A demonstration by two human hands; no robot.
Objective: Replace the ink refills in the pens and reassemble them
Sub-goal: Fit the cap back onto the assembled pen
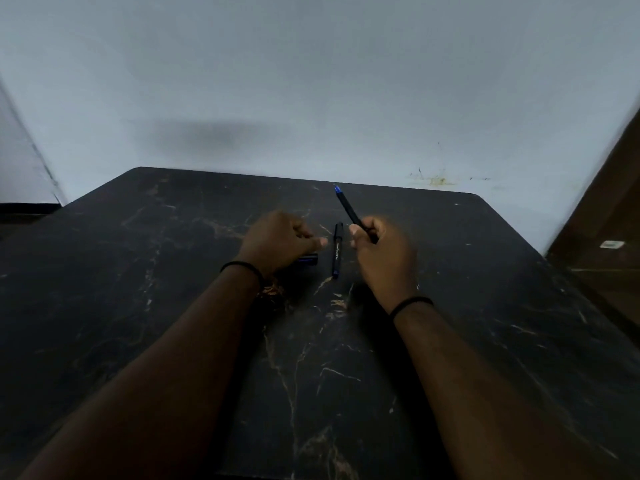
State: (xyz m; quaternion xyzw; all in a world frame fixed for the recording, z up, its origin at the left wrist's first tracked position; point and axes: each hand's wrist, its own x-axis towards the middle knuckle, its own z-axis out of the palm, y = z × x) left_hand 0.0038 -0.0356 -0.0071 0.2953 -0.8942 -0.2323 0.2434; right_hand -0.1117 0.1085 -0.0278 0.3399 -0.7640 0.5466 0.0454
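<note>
Right hand [382, 258] grasps a raised pen [349, 211]; left hand [277, 242], apparently loosely curled, grasps nothing; a second pen [337, 251] lies between.

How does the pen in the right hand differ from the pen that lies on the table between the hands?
The held pen is gripped by the right hand and tilts up off the table; the lying pen rests flat, touched by no hand. The held pen's blue end points away toward the wall; the lying pen's blue end points toward the person. Both are slim, dark pens with blue on one end.

Dark marbled table [173, 306], pale wall [311, 81]
</note>
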